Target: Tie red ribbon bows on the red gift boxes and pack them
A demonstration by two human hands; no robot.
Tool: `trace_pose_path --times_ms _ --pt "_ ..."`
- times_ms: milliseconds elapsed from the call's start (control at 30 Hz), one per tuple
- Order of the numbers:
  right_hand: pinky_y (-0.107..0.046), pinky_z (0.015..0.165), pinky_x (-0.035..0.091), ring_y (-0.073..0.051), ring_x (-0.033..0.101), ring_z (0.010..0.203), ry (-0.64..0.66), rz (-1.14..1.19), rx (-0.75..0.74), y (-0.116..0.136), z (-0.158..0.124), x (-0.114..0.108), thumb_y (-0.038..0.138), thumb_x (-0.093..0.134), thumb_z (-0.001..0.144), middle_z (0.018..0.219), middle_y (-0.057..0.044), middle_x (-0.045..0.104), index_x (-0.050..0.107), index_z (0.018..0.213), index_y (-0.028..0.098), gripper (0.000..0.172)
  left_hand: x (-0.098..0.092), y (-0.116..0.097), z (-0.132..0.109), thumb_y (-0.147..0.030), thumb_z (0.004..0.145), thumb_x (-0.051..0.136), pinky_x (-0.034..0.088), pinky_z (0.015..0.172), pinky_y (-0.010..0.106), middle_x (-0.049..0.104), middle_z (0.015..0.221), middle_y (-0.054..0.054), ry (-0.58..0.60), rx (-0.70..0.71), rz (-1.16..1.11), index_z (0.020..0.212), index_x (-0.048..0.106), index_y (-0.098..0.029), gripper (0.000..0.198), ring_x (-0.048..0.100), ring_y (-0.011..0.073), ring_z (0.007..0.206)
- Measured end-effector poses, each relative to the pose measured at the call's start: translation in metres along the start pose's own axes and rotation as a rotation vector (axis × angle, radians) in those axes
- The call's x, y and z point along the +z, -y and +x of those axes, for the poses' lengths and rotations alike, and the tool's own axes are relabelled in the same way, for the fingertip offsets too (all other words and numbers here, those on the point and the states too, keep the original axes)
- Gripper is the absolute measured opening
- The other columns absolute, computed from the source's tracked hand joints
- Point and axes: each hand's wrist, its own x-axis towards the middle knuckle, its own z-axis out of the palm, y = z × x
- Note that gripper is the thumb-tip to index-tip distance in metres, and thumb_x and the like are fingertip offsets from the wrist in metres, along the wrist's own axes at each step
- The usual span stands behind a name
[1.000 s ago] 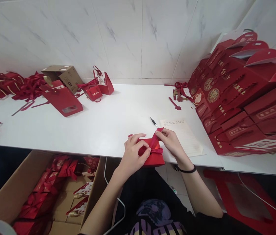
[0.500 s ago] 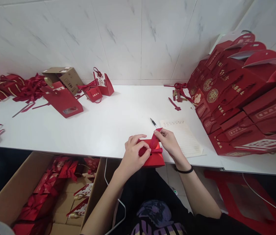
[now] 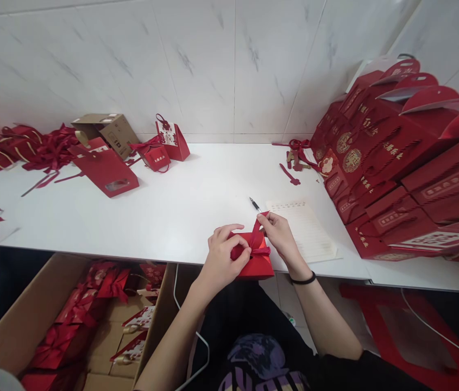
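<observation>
A small red gift box (image 3: 258,264) with a red ribbon (image 3: 258,241) tied across its top sits at the near edge of the white table (image 3: 180,212). My left hand (image 3: 223,259) is closed, pinching one loop of the ribbon on the box's left side. Fingers of my right hand (image 3: 280,234) pinch the other ribbon end, pulled up and to the right. A black band circles my right wrist.
A pen (image 3: 256,205) and a lined sheet of paper (image 3: 306,228) lie just behind the box. Stacked red gift bags (image 3: 396,157) fill the right side. Loose ribbons (image 3: 45,146), a brown carton (image 3: 109,130) and small red boxes (image 3: 159,146) sit at back left. A cardboard box of finished boxes (image 3: 90,320) stands below left.
My right hand has drawn the ribbon end slightly up and away from me; the left hand keeps its pinch in place.
</observation>
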Motion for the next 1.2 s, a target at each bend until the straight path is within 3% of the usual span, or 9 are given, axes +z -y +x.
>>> trace_pose_path --times_ms 100,233,333,467,533,600,700,967,1200 --pt "-0.027 0.055 0.047 -0.015 0.056 0.057 -0.002 -0.016 0.018 0.0 0.0 -0.002 0.053 0.061 0.072 0.064 -0.002 0.057 0.052 0.067 0.018 0.036 0.0 -0.001 0.0 -0.019 0.08 0.054 0.032 0.098 0.048 0.055 0.118 0.006 0.008 -0.015 -0.019 0.072 0.059 -0.021 0.009 0.045 0.0249 0.113" --pt "-0.03 0.063 0.049 -0.018 0.06 0.07 -0.066 -0.024 -0.012 0.002 -0.006 -0.016 0.062 0.057 0.073 0.082 -0.005 0.06 0.05 0.088 0.019 0.045 0.0 0.0 -0.001 -0.02 0.079 0.056 0.031 0.099 0.047 0.052 0.121 0.006 -0.017 -0.024 -0.051 0.075 0.059 -0.021 0.006 0.043 0.025 0.116" --pt "-0.029 0.063 0.045 -0.018 0.057 0.069 -0.054 -0.213 -0.061 0.008 -0.022 -0.031 0.065 0.047 0.079 0.075 -0.003 0.057 0.049 0.08 0.02 0.045 0.001 0.002 -0.006 -0.022 0.078 0.058 0.033 0.099 0.044 0.048 0.124 0.008 -0.179 0.014 -0.084 0.092 0.058 -0.022 0.014 0.041 0.0245 0.118" --pt "-0.027 0.053 0.033 -0.014 0.043 0.052 0.167 -0.456 -0.018 0.021 -0.05 -0.039 0.063 0.034 0.086 0.053 0.001 0.045 0.043 0.059 0.02 0.052 0.002 0.008 -0.015 -0.026 0.077 0.057 0.041 0.086 0.036 0.051 0.106 0.007 -0.399 -0.062 -0.133 0.094 0.049 -0.021 0.02 0.049 0.0213 0.103" --pt "-0.027 0.049 0.027 -0.012 0.037 0.05 0.255 -0.495 -0.009 0.025 -0.06 -0.037 0.062 0.036 0.086 0.051 0.002 0.04 0.038 0.056 0.02 0.052 0.001 0.012 -0.02 -0.03 0.078 0.055 0.042 0.074 0.031 0.052 0.086 0.003 -0.357 -0.182 -0.155 0.083 0.047 -0.021 0.014 0.051 0.0179 0.084" --pt "-0.026 0.049 0.024 -0.012 0.033 0.051 0.294 -0.499 -0.024 0.025 -0.065 -0.033 0.059 0.042 0.084 0.052 0.003 0.036 0.035 0.056 0.02 0.049 0.001 0.013 -0.022 -0.035 0.08 0.051 0.04 0.066 0.028 0.048 0.072 -0.001 -0.252 -0.291 -0.19 0.071 0.043 -0.02 0.019 0.047 0.0149 0.069" --pt "-0.026 0.049 0.024 -0.012 0.032 0.053 0.299 -0.452 -0.061 0.021 -0.065 -0.027 0.053 0.047 0.084 0.055 0.003 0.035 0.034 0.057 0.02 0.044 0.002 0.011 -0.023 -0.039 0.083 0.048 0.036 0.058 0.025 0.042 0.063 -0.003 -0.161 -0.365 -0.256 0.064 0.038 -0.02 0.028 0.042 0.0128 0.061" --pt "-0.024 0.048 0.023 -0.01 0.029 0.049 0.421 -0.152 -0.02 0.015 -0.056 -0.028 0.05 0.048 0.084 0.054 0.004 0.035 0.038 0.058 0.02 0.041 0.008 0.012 -0.021 -0.029 0.088 0.04 0.035 0.059 0.024 0.044 0.068 -0.002 -0.13 -0.241 -0.351 0.069 0.04 -0.02 0.022 0.042 0.0119 0.062" --pt "-0.023 0.046 0.019 -0.008 0.025 0.047 0.393 0.079 0.019 0.005 -0.051 -0.028 0.048 0.055 0.08 0.049 0.005 0.032 0.036 0.053 0.019 0.044 0.014 0.019 -0.022 -0.028 0.089 0.034 0.031 0.055 0.024 0.034 0.064 -0.004 -0.13 -0.209 -0.379 0.067 0.034 -0.02 0.023 0.034 0.011 0.058"
